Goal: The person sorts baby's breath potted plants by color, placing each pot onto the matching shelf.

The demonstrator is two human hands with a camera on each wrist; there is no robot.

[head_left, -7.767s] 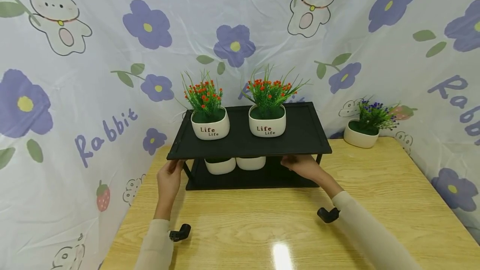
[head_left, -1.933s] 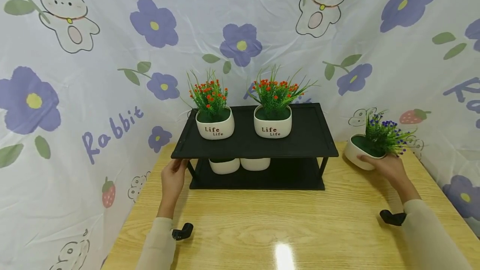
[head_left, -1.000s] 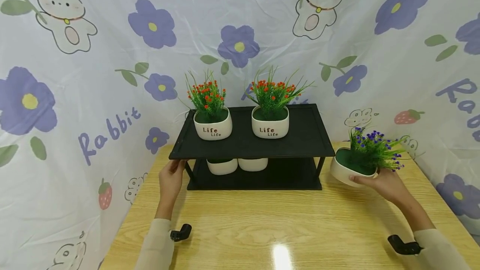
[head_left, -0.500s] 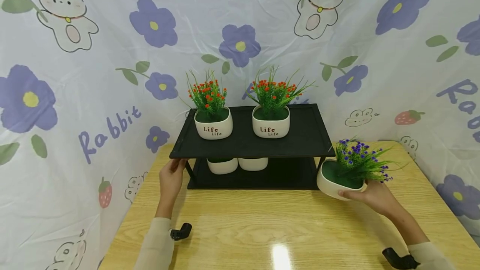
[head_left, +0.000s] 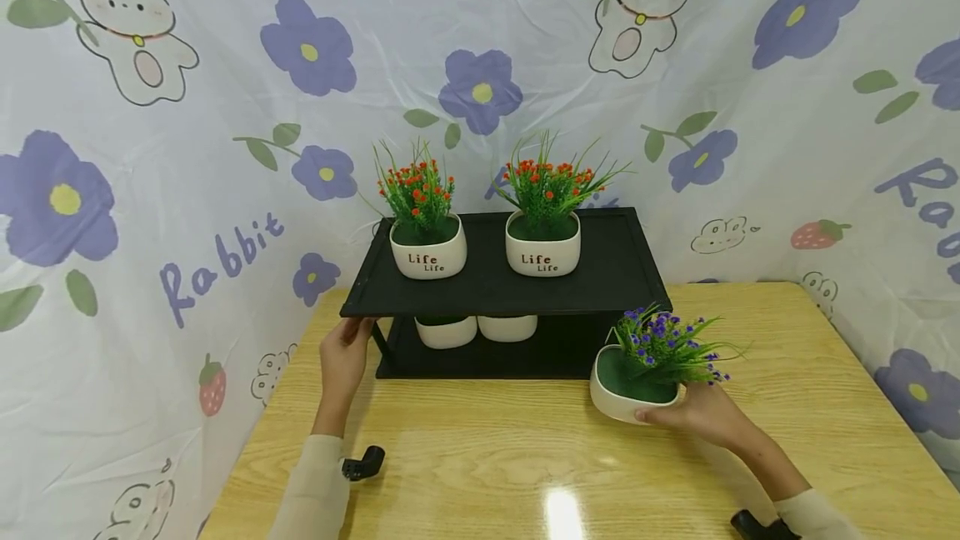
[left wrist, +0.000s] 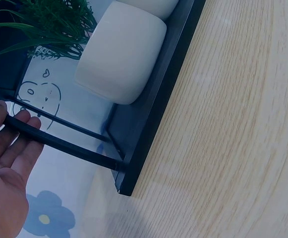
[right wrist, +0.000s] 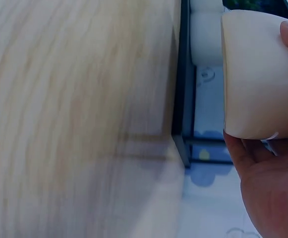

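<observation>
My right hand (head_left: pixel 701 417) holds a white pot with blue-purple flowers (head_left: pixel 633 398) by its right end, in front of the right corner of a black two-tier shelf (head_left: pixel 480 294). In the right wrist view the thumb lies on one side of the white pot (right wrist: pixel 262 74) and the fingers on the other. My left hand (head_left: pixel 343 361) grips the shelf's left side, just under the top tier. The left wrist view shows its thumb and fingers around a black post (left wrist: pixel 59 144). Two white pots with orange-red flowers, a left one (head_left: pixel 429 261) and a right one (head_left: pixel 543 258), stand on the top tier.
On the lower tier are two more white pots, a left one (head_left: pixel 446 333) and a right one (head_left: pixel 507 328), their plants hidden by the upper board. A wooden table (head_left: pixel 487 457) carries the shelf. A printed cloth (head_left: pixel 187 157) hangs behind and at both sides.
My right hand left the shelf, took the blue-purple flower pot from the table's back right, and carried it left and toward me, to the shelf's right front. The left hand stayed.
</observation>
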